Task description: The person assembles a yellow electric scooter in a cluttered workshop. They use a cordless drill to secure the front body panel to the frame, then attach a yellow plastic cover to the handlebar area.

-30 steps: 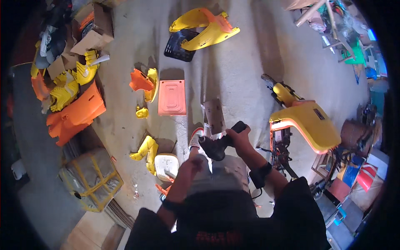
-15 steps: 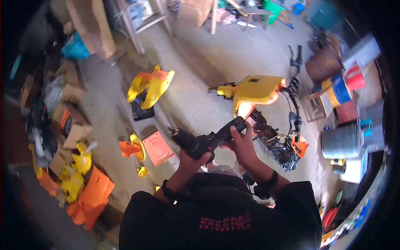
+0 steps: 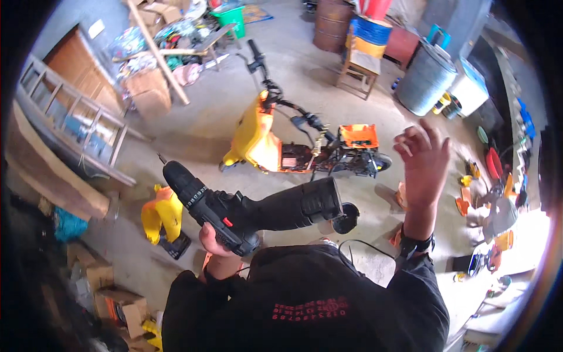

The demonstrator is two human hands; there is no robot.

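My left hand (image 3: pixel 214 242) is wrapped round the body of a black cordless drill (image 3: pixel 272 212), held level in front of my chest. A bit sticks out of its chuck toward the far left, and its grip end points right. My right hand (image 3: pixel 423 164) is raised off to the right, fingers spread and bent, holding nothing. Beyond the drill stands a partly stripped scooter (image 3: pixel 299 159), with a yellow front panel (image 3: pixel 249 144) and an orange piece (image 3: pixel 359 136) at its rear. A round black container (image 3: pixel 346 218) is on the floor beside the drill's grip end.
Yellow body panels (image 3: pixel 163 214) lie on the floor at left, near cardboard boxes (image 3: pixel 126 308). A wooden ladder (image 3: pixel 76 111) leans at far left. A chair (image 3: pixel 360 64), a metal drum (image 3: pixel 427 79) and a rusty barrel (image 3: pixel 333 26) stand at the back right.
My right hand has come off the drill and moved out to the right, opening. The drill stays in my left hand. The view has swung to the right, so the scooter appears farther left.
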